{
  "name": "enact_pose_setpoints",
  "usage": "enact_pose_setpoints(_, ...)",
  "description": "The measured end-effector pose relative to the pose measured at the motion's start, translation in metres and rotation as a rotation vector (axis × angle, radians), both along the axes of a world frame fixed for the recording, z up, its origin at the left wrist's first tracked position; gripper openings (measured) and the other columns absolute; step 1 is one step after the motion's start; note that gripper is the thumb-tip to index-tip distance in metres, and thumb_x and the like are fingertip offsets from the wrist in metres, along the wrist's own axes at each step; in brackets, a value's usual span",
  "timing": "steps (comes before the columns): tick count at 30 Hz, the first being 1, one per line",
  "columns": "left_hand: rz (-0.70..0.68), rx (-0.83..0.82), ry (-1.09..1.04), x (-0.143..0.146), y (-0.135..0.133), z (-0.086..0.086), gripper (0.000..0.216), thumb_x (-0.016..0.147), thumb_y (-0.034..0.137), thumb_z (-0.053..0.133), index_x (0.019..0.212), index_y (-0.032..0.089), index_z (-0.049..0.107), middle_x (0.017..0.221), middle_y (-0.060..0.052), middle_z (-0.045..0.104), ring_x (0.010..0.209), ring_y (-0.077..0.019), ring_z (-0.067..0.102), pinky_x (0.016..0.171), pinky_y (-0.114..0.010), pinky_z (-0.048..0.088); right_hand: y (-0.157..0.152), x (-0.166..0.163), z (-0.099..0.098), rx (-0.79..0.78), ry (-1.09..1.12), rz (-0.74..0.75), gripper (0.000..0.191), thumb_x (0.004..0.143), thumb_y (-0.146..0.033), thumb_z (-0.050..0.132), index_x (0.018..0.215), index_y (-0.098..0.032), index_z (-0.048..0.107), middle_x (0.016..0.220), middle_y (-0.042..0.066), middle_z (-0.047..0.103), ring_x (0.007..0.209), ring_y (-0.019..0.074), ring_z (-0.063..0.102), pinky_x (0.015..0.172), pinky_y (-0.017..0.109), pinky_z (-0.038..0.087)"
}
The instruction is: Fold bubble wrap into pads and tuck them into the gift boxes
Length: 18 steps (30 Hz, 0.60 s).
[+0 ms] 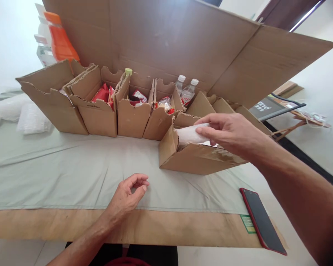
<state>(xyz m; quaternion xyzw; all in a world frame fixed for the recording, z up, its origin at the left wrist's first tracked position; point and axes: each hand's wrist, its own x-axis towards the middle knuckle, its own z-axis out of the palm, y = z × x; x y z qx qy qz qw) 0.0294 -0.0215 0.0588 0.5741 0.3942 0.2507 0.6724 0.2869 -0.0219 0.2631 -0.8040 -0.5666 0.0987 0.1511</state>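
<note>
My right hand (224, 131) reaches into a low cardboard box (188, 160) at the right. Its thumb and fingers close on the end of a white roll (190, 133), which looks like bubble wrap or foam. The roll lies partly inside the box, and its lower side is hidden by the box wall. More white material shows beneath my fingers. My left hand (131, 192) is over the green-grey cloth (72, 159), left of that box. Its fingers curl loosely, apart from the thumb, with nothing between them.
Behind stands a row of cardboard bins (102, 118) holding red packets (101, 94) and plastic bottles (189, 92). A large cardboard panel (169, 40) rises behind them. Bubble wrap (34, 118) and an orange bottle (62, 40) are at left. A phone (263, 221) lies near the table's front right edge.
</note>
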Motion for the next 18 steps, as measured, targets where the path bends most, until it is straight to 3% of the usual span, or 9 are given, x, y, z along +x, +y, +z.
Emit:
enact_pose_setpoints(5, -0.017, 0.022, 0.025, 0.001, 0.002, 0.004, 0.034, 0.081, 0.042, 0.069, 0.105, 0.019, 0.074, 0.107, -0.012, 0.079, 0.106, -0.0297, 0.07, 0.091, -0.043, 0.055, 0.031, -0.007, -0.005, -0.28, -0.253, 0.044, 0.022, 0.089, -0.032, 0.067, 0.069, -0.024, 0.074, 0.059, -0.002, 0.064, 0.055, 0.0139, 0.054, 0.054, 0.028, 0.034)
enact_pose_setpoints(9, -0.011, 0.029, 0.019, 0.001, 0.002, 0.004, 0.032, 0.081, 0.042, 0.068, 0.103, 0.02, 0.075, 0.105, -0.011, 0.08, 0.104, -0.0295, 0.071, 0.092, -0.043, 0.056, 0.042, -0.008, -0.021, -0.242, -0.536, 0.148, 0.014, 0.084, -0.033, 0.067, 0.076, -0.024, 0.074, 0.07, 0.002, 0.069, 0.058, 0.0164, 0.054, 0.052, 0.028, 0.028)
enact_pose_setpoints(14, -0.024, 0.059, 0.051, 0.0, 0.0, 0.006, 0.031, 0.083, 0.042, 0.066, 0.103, 0.02, 0.074, 0.104, -0.011, 0.079, 0.104, -0.0292, 0.072, 0.089, -0.041, 0.057, 0.043, -0.013, -0.024, -0.256, -0.475, 0.218, 0.01, 0.084, -0.028, 0.066, 0.078, -0.023, 0.072, 0.074, 0.003, 0.071, 0.064, 0.0175, 0.058, 0.053, 0.029, 0.031)
enact_pose_setpoints(16, -0.045, 0.133, 0.109, 0.0, -0.003, 0.014, 0.028, 0.085, 0.041, 0.064, 0.103, 0.021, 0.075, 0.106, -0.01, 0.078, 0.102, -0.029, 0.072, 0.075, -0.035, 0.057, 0.039, -0.011, -0.018, -0.266, -0.394, 0.237, 0.018, 0.088, -0.033, 0.063, 0.077, -0.023, 0.073, 0.073, 0.002, 0.071, 0.064, 0.017, 0.058, 0.055, 0.03, 0.032)
enact_pose_setpoints(18, -0.073, 0.258, 0.154, 0.002, -0.008, 0.027, 0.027, 0.088, 0.038, 0.061, 0.106, 0.024, 0.075, 0.111, -0.01, 0.076, 0.101, -0.0285, 0.071, 0.059, -0.029, 0.052, 0.025, -0.006, -0.012, -0.17, -0.285, 0.237, 0.02, 0.091, -0.035, 0.062, 0.08, -0.024, 0.075, 0.075, 0.001, 0.071, 0.064, 0.0166, 0.059, 0.059, 0.03, 0.034)
